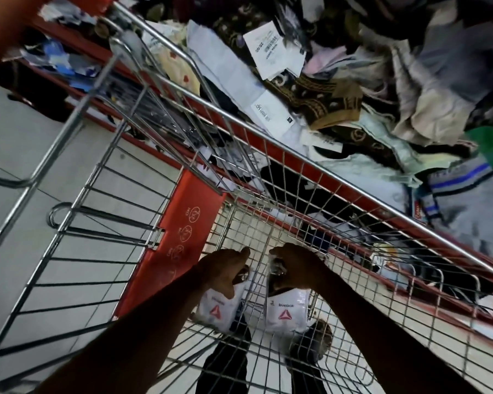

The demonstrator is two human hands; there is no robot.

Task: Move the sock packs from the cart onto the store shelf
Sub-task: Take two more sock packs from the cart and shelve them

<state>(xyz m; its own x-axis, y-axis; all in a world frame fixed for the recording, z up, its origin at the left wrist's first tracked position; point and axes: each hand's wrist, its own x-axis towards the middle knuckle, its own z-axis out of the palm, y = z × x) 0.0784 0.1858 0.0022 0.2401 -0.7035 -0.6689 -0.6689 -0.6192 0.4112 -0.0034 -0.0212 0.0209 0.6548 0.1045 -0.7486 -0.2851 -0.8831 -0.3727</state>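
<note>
left hand (225, 273) grip pinching pack (215, 309) | right hand (293, 268) grip pinching Reebok pack (286, 311)

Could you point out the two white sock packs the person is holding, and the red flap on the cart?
Left sock pack (214, 307): head view, on its white front by the red triangle logo.
Right sock pack (285, 311): head view, on its printed front.
Red flap (173, 243): head view, mid panel.

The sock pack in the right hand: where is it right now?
In the head view it hangs low and centre-right, inside the wire cart, gripped at its top by the right hand; this sock pack sits just right of the left hand's pack.
</note>
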